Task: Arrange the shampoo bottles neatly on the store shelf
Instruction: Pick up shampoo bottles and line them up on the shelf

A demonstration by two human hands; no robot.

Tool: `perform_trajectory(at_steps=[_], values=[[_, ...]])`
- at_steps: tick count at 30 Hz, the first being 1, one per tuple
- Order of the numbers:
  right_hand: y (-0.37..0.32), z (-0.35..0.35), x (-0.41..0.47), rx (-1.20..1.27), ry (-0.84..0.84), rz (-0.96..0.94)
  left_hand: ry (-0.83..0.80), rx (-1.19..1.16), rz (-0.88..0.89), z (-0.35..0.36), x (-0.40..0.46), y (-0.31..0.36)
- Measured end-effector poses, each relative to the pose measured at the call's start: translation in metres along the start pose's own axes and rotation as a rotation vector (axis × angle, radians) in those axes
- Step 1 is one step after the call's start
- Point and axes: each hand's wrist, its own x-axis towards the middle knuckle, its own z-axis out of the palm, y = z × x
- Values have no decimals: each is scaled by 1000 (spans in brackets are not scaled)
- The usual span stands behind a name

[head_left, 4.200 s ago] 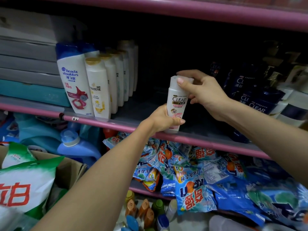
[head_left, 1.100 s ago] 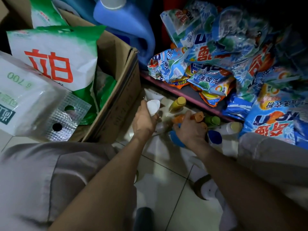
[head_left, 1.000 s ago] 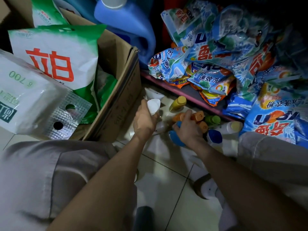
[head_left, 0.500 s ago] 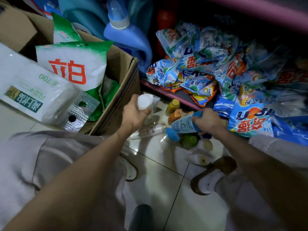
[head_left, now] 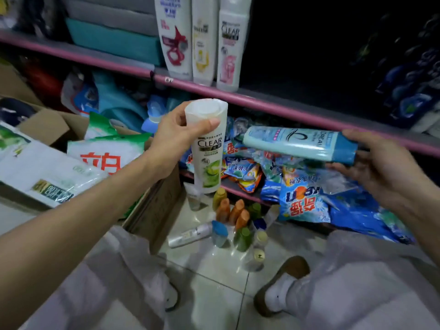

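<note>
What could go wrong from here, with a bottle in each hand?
The right hand holds the light blue L'Oreal bottle sideways by its cap end only, so it may slip. Lifting the white green-labelled Clear bottle in the left hand could topple the three white bottles at the pink shelf edge.

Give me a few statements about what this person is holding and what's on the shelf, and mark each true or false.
1. The left hand grips a white Clear bottle. True.
2. The right hand holds an orange bottle. False: it holds a pale blue bottle, lying sideways.
3. Three white bottles stand side by side on the pink-edged shelf. True.
4. No bottles are left on the floor. False: a cluster of floor bottles stands there, and one lies flat.
5. The cardboard box sits right of the person. False: it is on the left.
</note>
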Motion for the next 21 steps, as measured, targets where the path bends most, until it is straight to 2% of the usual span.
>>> perform_trajectory(at_steps=[4, 7, 11, 16, 19, 21], values=[[-23, -6, 6, 314, 47, 86, -37, -63, 57, 16, 9, 42], [-29, 2, 21, 446, 125, 65, -72, -75, 68, 28, 14, 60], [-33, 13, 42, 478, 221, 23, -114, -83, 79, 42, 17, 76], [-36, 11, 63, 476, 215, 57, -154, -102, 74, 51, 15, 91], [-38, 11, 61, 466, 221, 146, -175, -102, 63, 55, 14, 99], [-34, 15, 47, 451, 161, 245, -199, -104, 57, 59, 14, 102]])
